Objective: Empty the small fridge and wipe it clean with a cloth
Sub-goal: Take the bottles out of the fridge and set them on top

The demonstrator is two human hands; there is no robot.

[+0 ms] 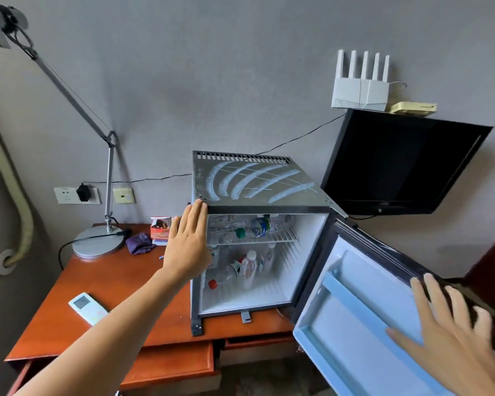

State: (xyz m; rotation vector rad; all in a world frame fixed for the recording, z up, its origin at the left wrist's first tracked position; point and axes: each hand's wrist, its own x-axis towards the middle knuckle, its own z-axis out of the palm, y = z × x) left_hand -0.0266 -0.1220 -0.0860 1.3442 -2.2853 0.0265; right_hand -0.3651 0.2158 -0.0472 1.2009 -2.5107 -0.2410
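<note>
Standing between both hands: fridge [257, 181], door [355, 310] open.

The left hand [187, 247] covers the left front edge of the small fridge [257, 181] and part of its inside, so the things behind the palm cannot be seen. The bottles [242, 268] on the lower level look misty and their labels are too blurred to read; how many lie there is unclear. The right hand [452, 332] is blurred, and its fingers hide part of the outer edge of the door [355, 324]. The lower corner of the door is cut off by the bottom edge. The head of the desk lamp [69, 95] is cut at the top left corner. The print on the small box [160, 228] is too small to read.
</note>
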